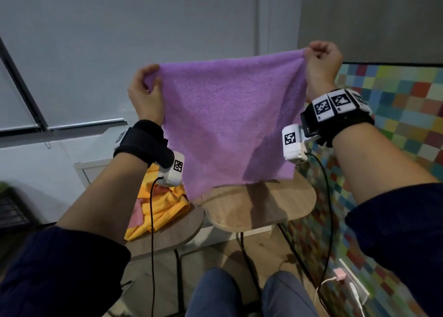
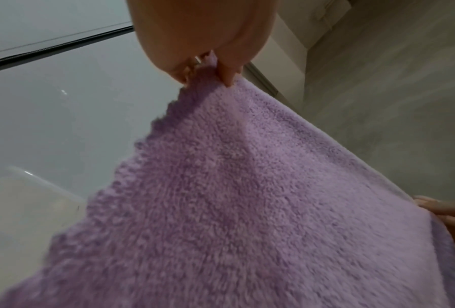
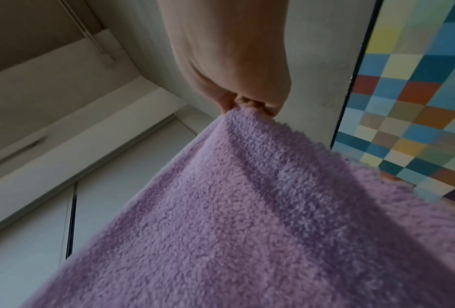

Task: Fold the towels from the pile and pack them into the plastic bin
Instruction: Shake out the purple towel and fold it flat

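A purple towel [image 1: 227,125] hangs spread out in the air in front of me, above the wooden tables. My left hand [image 1: 146,89] pinches its upper left corner, and my right hand [image 1: 321,60] pinches its upper right corner, a little higher. In the left wrist view the left hand [image 2: 207,68] pinches the corner of the towel [image 2: 247,208]. The right wrist view shows the right hand [image 3: 244,104] gripping the towel [image 3: 247,229] in the same way. A pile of yellow and pink towels [image 1: 160,209] lies on the left table. No plastic bin is in view.
Two rounded wooden tables stand below, the left one [image 1: 172,240] bearing the pile, the right one [image 1: 263,206] partly hidden by the towel. A wall of coloured tiles [image 1: 395,125] runs along the right. Cables hang from both wrists, and my knees [image 1: 239,292] are below.
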Demonstrator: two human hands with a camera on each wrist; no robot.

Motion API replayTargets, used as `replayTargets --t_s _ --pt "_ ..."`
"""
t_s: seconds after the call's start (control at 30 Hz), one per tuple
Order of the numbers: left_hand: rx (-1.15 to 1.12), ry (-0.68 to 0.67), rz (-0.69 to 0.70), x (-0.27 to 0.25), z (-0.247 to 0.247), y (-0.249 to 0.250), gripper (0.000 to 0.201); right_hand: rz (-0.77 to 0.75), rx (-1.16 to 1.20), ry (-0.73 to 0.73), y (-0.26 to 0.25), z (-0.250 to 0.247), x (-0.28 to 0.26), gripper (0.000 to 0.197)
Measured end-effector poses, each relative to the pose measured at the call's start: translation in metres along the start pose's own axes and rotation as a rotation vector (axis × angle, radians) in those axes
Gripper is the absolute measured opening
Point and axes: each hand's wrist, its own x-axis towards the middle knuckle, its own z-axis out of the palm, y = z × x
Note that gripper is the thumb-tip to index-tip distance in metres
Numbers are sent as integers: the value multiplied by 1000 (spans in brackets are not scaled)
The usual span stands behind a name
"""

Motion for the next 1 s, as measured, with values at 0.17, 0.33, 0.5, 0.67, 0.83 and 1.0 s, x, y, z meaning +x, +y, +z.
replayTargets --t_s 0.17,0.33,0.5,0.67,0.83,1.0 --pt "-70 36 19 1 4 -1 17 -34 47 44 -6 -1 -2 29" --pt "-43 50 16 3 9 -6 22 -39 122 73 -5 2 0 29" --pt "-39 50 -17 4 18 -34 23 191 203 110 24 8 10 28" --pt "-73 58 -56 11 31 -45 29 432 322 34 39 11 15 19" --pt "-131 90 9 28 39 -23 25 354 525 52 16 14 31 18" --pt "-174 -53 -113 -12 21 -25 22 382 357 90 31 -13 14 13"
